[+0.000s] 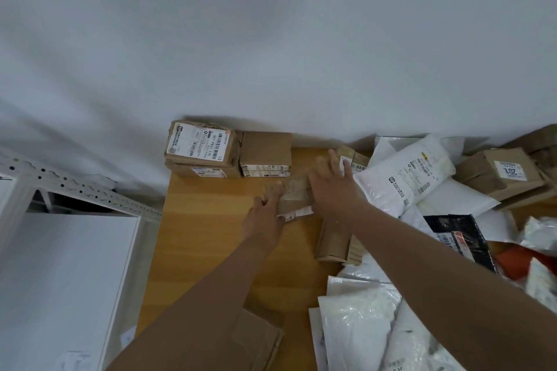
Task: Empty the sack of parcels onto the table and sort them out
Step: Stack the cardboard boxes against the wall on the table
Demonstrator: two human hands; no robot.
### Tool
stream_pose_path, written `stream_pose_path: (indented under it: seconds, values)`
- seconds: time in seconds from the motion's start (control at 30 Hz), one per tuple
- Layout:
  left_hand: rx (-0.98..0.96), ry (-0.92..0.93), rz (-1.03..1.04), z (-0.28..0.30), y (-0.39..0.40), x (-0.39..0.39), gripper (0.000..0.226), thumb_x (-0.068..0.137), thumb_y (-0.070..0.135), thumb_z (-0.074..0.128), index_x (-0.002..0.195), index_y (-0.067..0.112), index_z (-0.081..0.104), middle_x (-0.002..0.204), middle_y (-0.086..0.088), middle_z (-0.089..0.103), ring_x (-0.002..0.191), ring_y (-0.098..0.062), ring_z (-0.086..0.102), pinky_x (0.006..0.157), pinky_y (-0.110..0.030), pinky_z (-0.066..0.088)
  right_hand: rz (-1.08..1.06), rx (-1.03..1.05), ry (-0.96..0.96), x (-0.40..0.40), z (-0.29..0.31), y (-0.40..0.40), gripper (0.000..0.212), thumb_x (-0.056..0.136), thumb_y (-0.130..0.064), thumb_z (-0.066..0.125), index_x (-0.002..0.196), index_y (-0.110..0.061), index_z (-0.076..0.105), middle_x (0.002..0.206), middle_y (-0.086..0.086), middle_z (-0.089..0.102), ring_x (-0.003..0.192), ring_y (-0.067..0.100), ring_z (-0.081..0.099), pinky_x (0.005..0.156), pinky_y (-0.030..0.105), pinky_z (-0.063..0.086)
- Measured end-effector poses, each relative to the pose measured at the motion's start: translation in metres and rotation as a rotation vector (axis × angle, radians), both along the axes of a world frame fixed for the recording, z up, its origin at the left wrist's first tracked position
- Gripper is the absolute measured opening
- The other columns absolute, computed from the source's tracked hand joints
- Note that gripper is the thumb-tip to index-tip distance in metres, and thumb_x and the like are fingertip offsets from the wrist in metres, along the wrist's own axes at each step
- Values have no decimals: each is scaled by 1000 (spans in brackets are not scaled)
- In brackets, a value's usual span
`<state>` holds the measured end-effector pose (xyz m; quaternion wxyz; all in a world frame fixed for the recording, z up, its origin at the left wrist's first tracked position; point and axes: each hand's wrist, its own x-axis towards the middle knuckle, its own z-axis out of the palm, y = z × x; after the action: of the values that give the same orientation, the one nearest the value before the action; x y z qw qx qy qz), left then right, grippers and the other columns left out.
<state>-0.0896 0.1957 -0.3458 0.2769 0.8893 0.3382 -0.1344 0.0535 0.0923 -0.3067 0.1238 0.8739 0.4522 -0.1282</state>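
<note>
The small brown parcel (294,197) is blurred and half hidden under the right hand (333,187), whose fingers are spread flat. The left hand (265,220) touches its 9 o'clock edge, fingers loosely apart. Its long axis seems to run 8 to 2 o'clock. It lies mid wooden table (211,235), white wall (271,39) behind at 12.
</note>
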Motion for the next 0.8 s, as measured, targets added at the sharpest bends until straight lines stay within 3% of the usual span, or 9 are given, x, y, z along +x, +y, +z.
stream_pose_path:
  seconds: [0.07,0.13,0.27,0.4,0.5,0.63,0.8]
  values:
    - [105,42,-79,2,-4,9,76,98,31,51,151,45,-2,127,-8,49,103,-26,57,79,-36,48,-30,-105,69,22,0,-4,69,87,-38,59,147,-21,30,161,10,7,148,43,-3,118,59,2]
    - [201,88,-172,4,-11,20,78,100,28,48,152,40,-8,128,-9,53,104,-28,59,84,-38,47,-70,-217,119,42,1,-13,75,89,-41,58,153,-21,25,164,9,2,149,40,-2,119,58,0]
    - [240,125,-276,5,-26,44,88,98,11,49,152,30,-18,139,-14,47,107,-30,59,77,-38,47,-85,-295,164,64,2,-27,87,88,-57,53,155,-15,16,164,10,-3,150,28,-15,116,61,-9]
    - [195,146,-247,6,-32,68,92,96,6,49,151,31,-19,141,-16,45,108,-32,58,75,-39,48,-77,-181,160,72,-5,-34,106,84,-68,54,155,-10,1,161,9,21,151,27,-6,114,63,-11]
    - [150,131,-255,8,-29,84,94,96,3,50,151,36,-19,149,-17,35,118,-34,53,82,-40,50,-131,-79,122,77,-5,-34,106,86,-67,53,155,-20,-13,150,11,42,150,31,11,113,65,-4]
    - [120,86,-250,13,-23,91,96,92,-2,51,153,36,-13,147,-20,33,115,-33,55,82,-37,50,-153,-45,65,78,-10,-27,86,89,-54,56,156,-26,9,148,11,43,143,36,26,115,63,6]
    - [82,-47,-57,13,-13,83,69,95,7,45,153,27,13,141,-12,37,102,-29,59,72,-34,50,-229,2,-2,81,-20,-7,81,86,-49,63,151,-21,24,138,13,48,127,33,46,111,55,24]
